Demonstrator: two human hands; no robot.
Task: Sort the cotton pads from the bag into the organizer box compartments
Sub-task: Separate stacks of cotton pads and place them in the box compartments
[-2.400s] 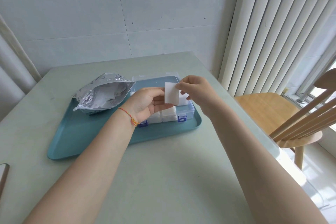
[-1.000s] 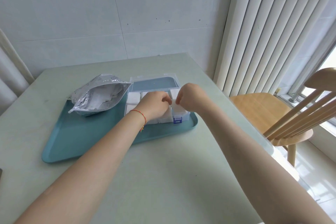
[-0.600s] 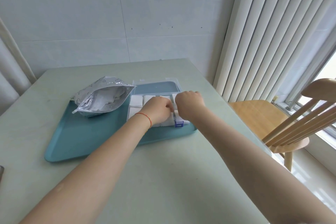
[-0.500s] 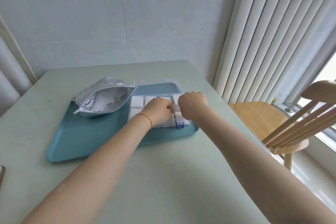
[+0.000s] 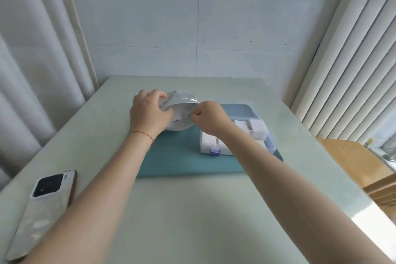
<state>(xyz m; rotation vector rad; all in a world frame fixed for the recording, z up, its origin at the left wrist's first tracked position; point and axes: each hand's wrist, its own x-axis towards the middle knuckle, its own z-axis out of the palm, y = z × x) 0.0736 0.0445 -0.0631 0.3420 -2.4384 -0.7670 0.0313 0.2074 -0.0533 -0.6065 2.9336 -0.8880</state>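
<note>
In the head view, both hands meet at the silver bag (image 5: 182, 111), which sits at the far left end of the teal tray (image 5: 182, 161) just above the middle of the frame. The left hand (image 5: 149, 112) grips the bag's left side, its fingers curled round the upper edge and a red string bracelet (image 5: 142, 134) on the wrist. The right hand (image 5: 209, 117) is at the bag's open mouth with its fingers curled in a pinch; whether they hold the bag's rim or a pad inside is too blurred to tell. White cotton pads (image 5: 179, 114) show dimly inside the bag's mouth. To the right of the bag, on the same tray, stands the clear organizer box (image 5: 267, 135) with its lid (image 5: 243, 110) open and lying back behind it; a blue latch (image 5: 215, 152) sits on its near wall. More white pads fill several of its compartments, partly hidden by the right forearm. The tray rests on the pale green table (image 5: 192, 210). At the lower left of the frame a white phone (image 5: 42, 208) lies face down on the table, well apart from the tray. A wooden chair (image 5: 353, 161) stands at the right edge.
</note>
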